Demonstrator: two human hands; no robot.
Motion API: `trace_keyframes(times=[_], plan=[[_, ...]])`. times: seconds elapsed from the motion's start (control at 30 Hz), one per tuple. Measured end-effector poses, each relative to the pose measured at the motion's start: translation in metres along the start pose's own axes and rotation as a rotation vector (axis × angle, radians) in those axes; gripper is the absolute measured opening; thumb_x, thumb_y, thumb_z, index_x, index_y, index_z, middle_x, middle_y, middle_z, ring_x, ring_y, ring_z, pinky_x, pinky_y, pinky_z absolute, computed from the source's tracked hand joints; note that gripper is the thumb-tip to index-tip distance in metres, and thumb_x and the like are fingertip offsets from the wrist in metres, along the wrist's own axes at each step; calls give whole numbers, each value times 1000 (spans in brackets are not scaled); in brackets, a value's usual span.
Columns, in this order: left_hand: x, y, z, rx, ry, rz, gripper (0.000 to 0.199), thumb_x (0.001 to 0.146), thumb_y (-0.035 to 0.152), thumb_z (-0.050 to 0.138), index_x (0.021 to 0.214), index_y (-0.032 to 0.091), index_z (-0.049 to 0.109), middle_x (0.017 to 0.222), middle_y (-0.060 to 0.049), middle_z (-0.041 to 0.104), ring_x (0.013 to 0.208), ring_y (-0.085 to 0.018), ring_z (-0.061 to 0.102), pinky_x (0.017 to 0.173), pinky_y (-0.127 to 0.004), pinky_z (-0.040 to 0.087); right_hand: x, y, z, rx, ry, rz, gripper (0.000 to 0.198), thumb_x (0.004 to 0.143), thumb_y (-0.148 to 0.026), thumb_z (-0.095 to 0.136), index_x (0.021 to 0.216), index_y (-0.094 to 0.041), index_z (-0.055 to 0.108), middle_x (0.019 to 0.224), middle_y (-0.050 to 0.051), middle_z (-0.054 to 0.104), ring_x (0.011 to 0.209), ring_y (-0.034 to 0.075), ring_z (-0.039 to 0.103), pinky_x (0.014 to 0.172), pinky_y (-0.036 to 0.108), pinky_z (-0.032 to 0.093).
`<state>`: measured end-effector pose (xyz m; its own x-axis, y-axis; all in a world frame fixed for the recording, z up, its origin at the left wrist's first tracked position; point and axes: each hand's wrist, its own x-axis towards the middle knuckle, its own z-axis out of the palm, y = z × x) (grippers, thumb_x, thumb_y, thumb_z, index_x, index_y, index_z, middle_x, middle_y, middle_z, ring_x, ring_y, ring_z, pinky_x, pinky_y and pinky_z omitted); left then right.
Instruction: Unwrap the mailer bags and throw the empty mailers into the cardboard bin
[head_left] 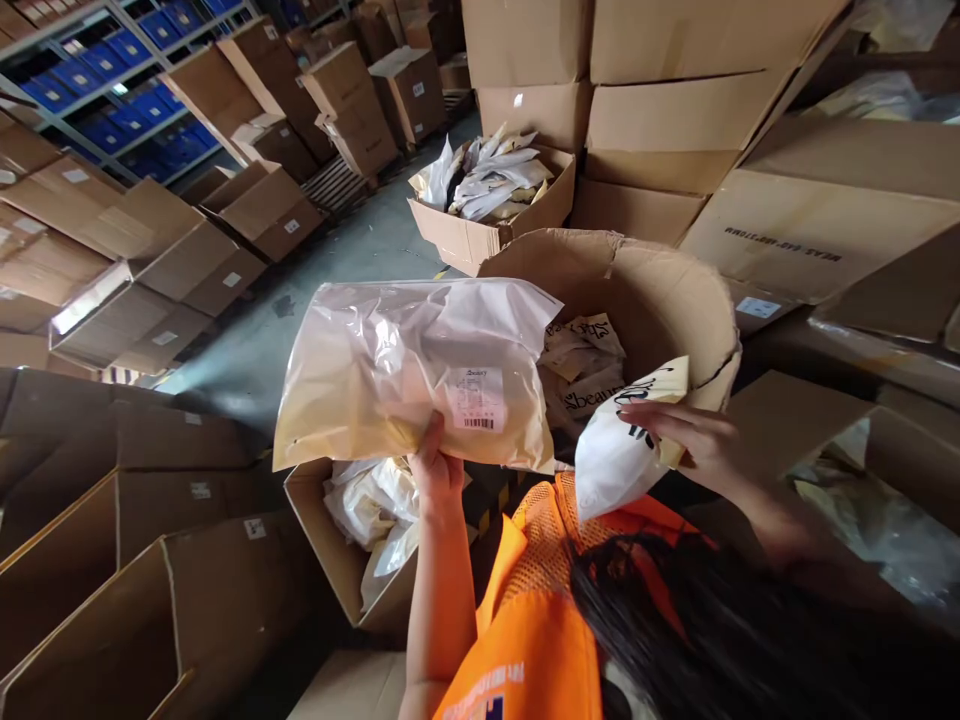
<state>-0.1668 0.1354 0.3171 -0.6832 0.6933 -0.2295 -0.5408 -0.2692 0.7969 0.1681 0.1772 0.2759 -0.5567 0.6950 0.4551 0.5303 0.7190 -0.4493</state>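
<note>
My left hand (436, 465) grips the lower edge of a large plastic packaging bag (375, 365), clear to whitish over pale yellow contents. A white label (478, 398) with a barcode sits on its right part. Between the fingers of my right hand (694, 437) is a smaller white packaging bag (616, 460) with black lettering, hanging tilted. Both bags are held up near a rounded cardboard bin (679, 275). Inside the bin lie several printed bags (592, 365); the large bag hides part of its left side.
Below the large bag stands an open carton (322, 545) of plastic bags. Another filled carton (457, 238) is beyond the bin. Open boxes (142, 590) line the left, and stacked cartons (660, 120) rise behind. Shelves with blue bins (105, 60) stand far left.
</note>
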Motion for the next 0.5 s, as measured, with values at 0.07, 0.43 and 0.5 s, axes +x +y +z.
trace_keyframes(times=[0.07,0.43,0.5], plan=[[-1,0,0,16,8,18,39,70,19,81,107,19,69,120,-4,74,129,-25,61,112,-32,50,0,-2,4,38,-4,0,40,96,-20,56,134,-31,63,128,2,71,114,23,71,98,38,62],[35,55,-86,193,96,43,31,70,41,72,100,35,66,136,14,65,151,-22,35,119,-41,43,11,-15,3,190,61,-41,35,96,-23,62,131,-26,68,133,7,69,122,23,67,106,36,58],[48,68,-116,262,157,-31,30,66,50,72,88,34,61,130,14,66,155,-23,26,123,-47,35,13,-21,-2,213,140,-42,31,97,-22,60,125,-27,71,132,6,70,123,24,67,108,38,58]])
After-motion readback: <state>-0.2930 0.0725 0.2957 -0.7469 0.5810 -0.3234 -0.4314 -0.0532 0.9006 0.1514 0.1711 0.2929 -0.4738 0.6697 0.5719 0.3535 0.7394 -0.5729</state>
